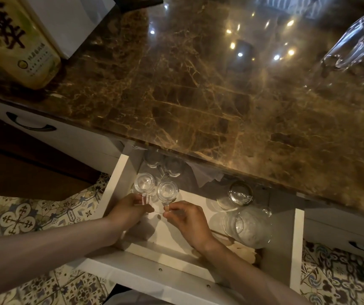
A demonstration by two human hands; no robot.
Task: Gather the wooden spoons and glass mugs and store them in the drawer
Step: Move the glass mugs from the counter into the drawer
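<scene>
Inside the open drawer (119, 172), near its left wall, the left hand (128, 211) pinches one mug (144, 184) by its handle. The right hand (187, 221) pinches another mug (168, 191) just beside it. The mugs could bump and crack if set down fast.

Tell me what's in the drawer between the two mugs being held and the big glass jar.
Head view: bare white drawer floor separates the mugs from the jar.
</scene>
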